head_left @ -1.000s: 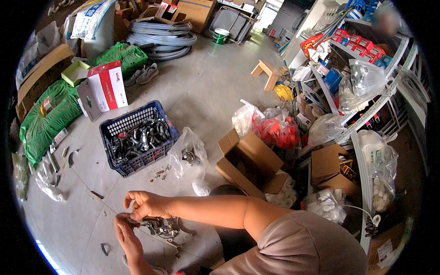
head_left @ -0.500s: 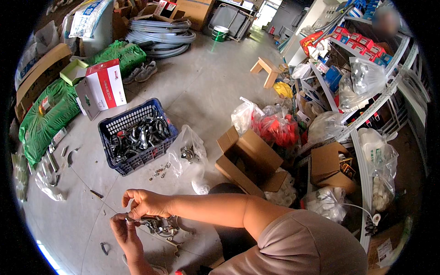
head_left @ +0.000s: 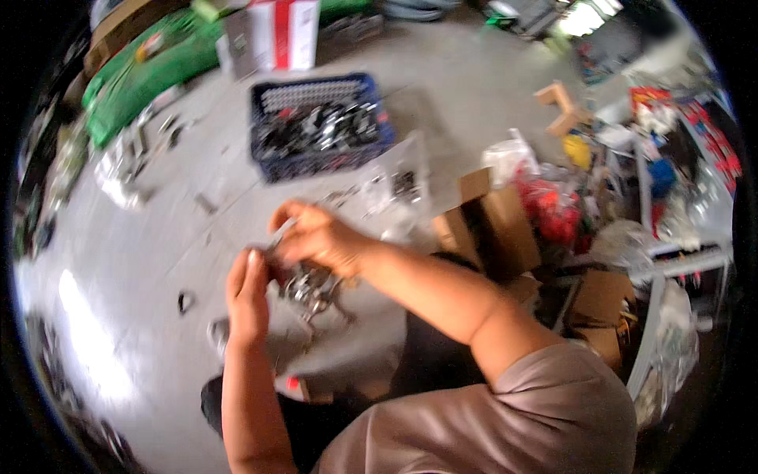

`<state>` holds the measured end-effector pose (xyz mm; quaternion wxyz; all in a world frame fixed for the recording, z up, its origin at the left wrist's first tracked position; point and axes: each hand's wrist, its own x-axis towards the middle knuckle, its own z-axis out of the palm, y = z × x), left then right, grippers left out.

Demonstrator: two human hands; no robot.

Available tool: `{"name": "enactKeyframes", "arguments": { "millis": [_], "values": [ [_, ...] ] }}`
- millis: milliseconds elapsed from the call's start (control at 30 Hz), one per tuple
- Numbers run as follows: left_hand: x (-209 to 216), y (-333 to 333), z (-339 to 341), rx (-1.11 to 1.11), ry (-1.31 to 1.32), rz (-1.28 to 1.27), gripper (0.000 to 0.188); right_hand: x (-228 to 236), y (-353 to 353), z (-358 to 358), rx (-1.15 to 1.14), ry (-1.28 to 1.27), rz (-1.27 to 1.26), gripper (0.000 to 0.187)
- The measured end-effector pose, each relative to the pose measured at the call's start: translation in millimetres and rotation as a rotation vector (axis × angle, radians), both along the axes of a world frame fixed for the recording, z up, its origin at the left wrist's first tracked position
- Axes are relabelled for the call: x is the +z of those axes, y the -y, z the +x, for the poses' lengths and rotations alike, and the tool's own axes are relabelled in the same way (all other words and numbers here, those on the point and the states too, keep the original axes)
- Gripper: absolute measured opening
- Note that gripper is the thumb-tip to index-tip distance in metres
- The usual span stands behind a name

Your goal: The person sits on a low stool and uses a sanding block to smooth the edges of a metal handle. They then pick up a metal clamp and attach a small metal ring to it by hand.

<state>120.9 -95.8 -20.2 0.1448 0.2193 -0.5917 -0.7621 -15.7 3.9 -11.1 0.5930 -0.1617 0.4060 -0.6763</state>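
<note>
My two hands meet above the floor, blurred by movement. My right hand (head_left: 320, 237) is closed with a small, pale grey metal-looking piece (head_left: 283, 231) at its fingers; its exact kind is too smeared to tell. My left hand (head_left: 249, 292) has thumb and fingers pressed together beside the right fingertips, and whatever it grips is hidden. Just below the hands lies a pile of shiny metal fittings (head_left: 312, 291) on the floor. Beyond, a dark blue plastic basket (head_left: 316, 170) is filled with black and silver metal parts (head_left: 324, 126).
A clear plastic bag (head_left: 403, 178) with metal parts stands right of the basket. Opened cardboard boxes (head_left: 505, 225) and bagged goods sit at the right by shelving. Green sacks (head_left: 150, 79) and a white-red box (head_left: 288, 35) lie far left. One small black curved part (head_left: 185, 302) is on the floor.
My view has swung, so the basket and boxes sit higher and further right. Both hands stay close together, and a pale piece now shows at the right fingers.
</note>
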Motion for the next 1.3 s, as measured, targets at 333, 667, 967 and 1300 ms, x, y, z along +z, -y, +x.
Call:
{"name": "enactKeyframes", "arguments": {
  "millis": [333, 667, 967, 1300],
  "values": [
    [-2.6, 4.0, 7.2, -0.025, -0.159, 0.150, 0.013, 8.2, 5.2, 7.3, 0.031, -0.001, 0.011, 0.032],
    [2.3, 1.9, 0.0, 0.063, -0.148, 0.170, 0.015, 4.3, 9.8, 5.3, 0.009, 0.071, 0.069, 0.028],
    [4.5, 8.7, 1.6, 0.079, -0.005, 0.347, 0.025, 3.7, 11.9, 8.4, 0.013, 0.060, 0.093, 0.027],
    [-2.4, 8.6, 1.7, 0.033, -0.074, 0.216, 0.021, 6.2, 10.0, 6.4, -0.005, 0.083, 0.081, 0.028]
  ]
}}
